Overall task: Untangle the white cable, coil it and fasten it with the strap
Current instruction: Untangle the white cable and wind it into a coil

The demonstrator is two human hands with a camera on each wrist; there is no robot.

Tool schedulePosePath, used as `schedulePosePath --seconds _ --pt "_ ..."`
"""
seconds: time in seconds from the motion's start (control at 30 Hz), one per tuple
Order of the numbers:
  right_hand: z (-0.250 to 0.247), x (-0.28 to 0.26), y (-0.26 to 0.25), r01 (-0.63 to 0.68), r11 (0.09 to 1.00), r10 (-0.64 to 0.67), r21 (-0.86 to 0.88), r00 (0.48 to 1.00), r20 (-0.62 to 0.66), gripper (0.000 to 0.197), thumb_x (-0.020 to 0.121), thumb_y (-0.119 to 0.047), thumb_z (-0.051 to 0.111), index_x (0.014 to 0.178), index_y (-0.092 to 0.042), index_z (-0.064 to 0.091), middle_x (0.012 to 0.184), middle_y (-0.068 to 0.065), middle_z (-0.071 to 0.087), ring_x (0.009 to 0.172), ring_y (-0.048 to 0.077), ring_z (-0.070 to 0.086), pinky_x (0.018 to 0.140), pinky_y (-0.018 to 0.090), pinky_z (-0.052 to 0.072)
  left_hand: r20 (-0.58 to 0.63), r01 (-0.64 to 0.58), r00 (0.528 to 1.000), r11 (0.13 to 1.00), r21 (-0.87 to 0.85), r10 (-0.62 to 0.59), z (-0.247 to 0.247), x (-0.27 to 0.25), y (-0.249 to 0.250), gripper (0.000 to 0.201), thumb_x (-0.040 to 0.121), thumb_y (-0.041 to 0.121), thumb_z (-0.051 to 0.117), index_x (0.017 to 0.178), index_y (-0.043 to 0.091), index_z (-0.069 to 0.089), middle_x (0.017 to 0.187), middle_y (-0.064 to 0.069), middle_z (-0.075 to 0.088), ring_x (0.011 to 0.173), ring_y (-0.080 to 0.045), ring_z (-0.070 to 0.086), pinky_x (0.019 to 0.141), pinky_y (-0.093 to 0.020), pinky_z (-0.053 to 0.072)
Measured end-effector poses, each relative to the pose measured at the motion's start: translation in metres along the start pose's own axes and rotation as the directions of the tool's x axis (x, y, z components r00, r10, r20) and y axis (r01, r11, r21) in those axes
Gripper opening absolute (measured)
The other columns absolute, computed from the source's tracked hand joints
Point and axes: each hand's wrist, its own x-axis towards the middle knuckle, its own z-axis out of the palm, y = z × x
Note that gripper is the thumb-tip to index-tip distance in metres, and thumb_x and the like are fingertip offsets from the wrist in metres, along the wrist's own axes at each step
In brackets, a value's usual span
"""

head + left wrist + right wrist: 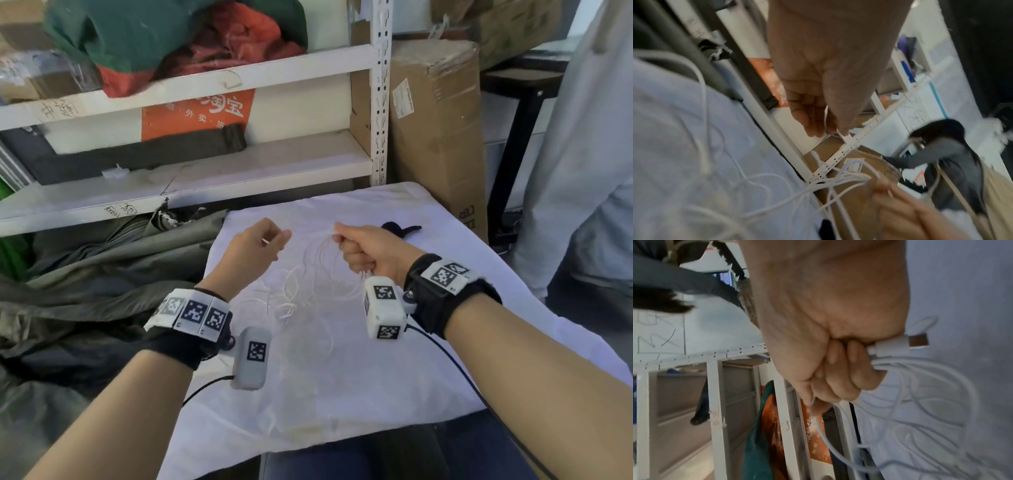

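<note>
A thin white cable hangs in loops between my two hands above the white cloth. My right hand is a fist round a bunch of loops, and a USB plug sticks out of the fist. My left hand pinches one end of the cable between thumb and fingers. Loose strands trail down onto the cloth. The black strap lies on the cloth just beyond my right hand.
White metal shelving stands behind the cloth, with bags and boxes on it. A tall cardboard box leans at the back right. Grey-green fabric is heaped to the left. Another person stands at the right.
</note>
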Motion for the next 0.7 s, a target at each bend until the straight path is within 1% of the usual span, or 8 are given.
schedulePosePath --seconds 0.1,0.27,0.37,0.47,0.53,0.6,0.63,0.7 --pt "-0.003 0.002 -0.003 0.088 0.975 -0.078 0.206 0.995 -0.055 0.034 0.102 -0.029 0.037 0.073 -0.014 0.045 0.039 -0.010 0.026 0.029 0.003 0.020 0.032 0.016 0.015 0.170 0.009 0.984 0.964 0.265 -0.056 0.008 -0.015 0.001 0.032 0.089 0.053 0.053 0.087 0.021 0.057 0.079 0.006 0.064 0.070 -0.011 0.059 0.066 -0.025 0.044" --pt "-0.004 0.002 -0.017 0.197 0.907 -0.163 0.372 0.979 -0.121 0.036 0.102 -0.029 0.036 0.071 -0.013 0.045 0.036 -0.009 0.026 0.027 0.003 0.020 0.029 0.016 0.016 0.474 -0.131 0.872 0.874 0.468 -0.123 0.022 -0.026 -0.008 0.032 0.080 0.052 0.066 0.102 0.028 0.064 0.115 0.006 0.053 0.092 -0.010 0.050 0.083 -0.023 0.036" --pt "-0.015 0.001 -0.022 0.264 0.839 -0.193 0.475 0.962 -0.193 0.037 0.102 -0.030 0.036 0.070 -0.014 0.045 0.036 -0.008 0.028 0.026 0.003 0.020 0.027 0.016 0.018 0.518 -0.194 0.849 0.853 0.485 -0.101 0.019 -0.026 -0.009 0.020 0.082 0.040 0.069 0.095 0.025 0.065 0.108 0.004 0.046 0.088 -0.013 0.050 0.080 -0.022 0.037" --pt "-0.025 -0.001 -0.023 0.336 0.768 -0.204 0.545 0.935 -0.289 0.039 0.104 -0.028 0.032 0.069 -0.015 0.042 0.035 -0.008 0.027 0.025 0.004 0.020 0.027 0.016 0.017 0.373 -0.154 0.926 0.841 0.518 -0.061 0.017 -0.016 -0.012 0.017 0.088 0.032 0.061 0.096 0.017 0.061 0.101 0.000 0.049 0.089 -0.018 0.053 0.077 -0.024 0.035" --pt "-0.032 -0.002 -0.021 0.371 0.726 -0.188 0.579 0.917 -0.351 0.039 0.104 -0.027 0.032 0.067 -0.016 0.039 0.035 -0.008 0.026 0.025 0.005 0.019 0.027 0.017 0.017 0.132 0.015 0.989 0.940 0.341 -0.063 0.015 -0.011 -0.013 0.013 0.089 0.028 0.058 0.085 0.016 0.056 0.091 -0.004 0.058 0.083 -0.021 0.056 0.071 -0.026 0.036" --pt "-0.039 -0.003 -0.018 0.413 0.700 -0.171 0.582 0.889 -0.425 0.039 0.104 -0.025 0.031 0.066 -0.016 0.038 0.035 -0.007 0.025 0.025 0.006 0.019 0.029 0.017 0.017 -0.030 0.169 0.984 0.975 -0.147 -0.175 0.010 -0.005 -0.017 0.016 0.091 0.023 0.057 0.078 0.014 0.054 0.078 -0.003 0.059 0.073 -0.020 0.054 0.066 -0.028 0.041" --pt "-0.042 -0.003 -0.016 0.439 0.697 -0.164 0.567 0.867 -0.470 0.039 0.103 -0.023 0.031 0.066 -0.016 0.038 0.034 -0.007 0.024 0.025 0.007 0.019 0.029 0.016 0.018 -0.069 0.164 0.973 0.876 -0.453 -0.218 0.005 -0.002 -0.020 0.016 0.094 0.019 0.052 0.080 0.015 0.055 0.079 -0.002 0.059 0.071 -0.017 0.055 0.068 -0.027 0.046" --pt "-0.050 -0.004 -0.015 0.488 0.703 -0.148 0.517 0.812 -0.565 0.038 0.103 -0.020 0.031 0.065 -0.016 0.035 0.032 -0.007 0.023 0.024 0.008 0.018 0.029 0.016 0.018 -0.098 0.141 0.928 0.581 -0.802 -0.360 -0.007 0.002 -0.023 0.020 0.100 0.012 0.039 0.105 0.007 0.057 0.098 -0.005 0.062 0.077 -0.011 0.060 0.083 -0.026 0.051"
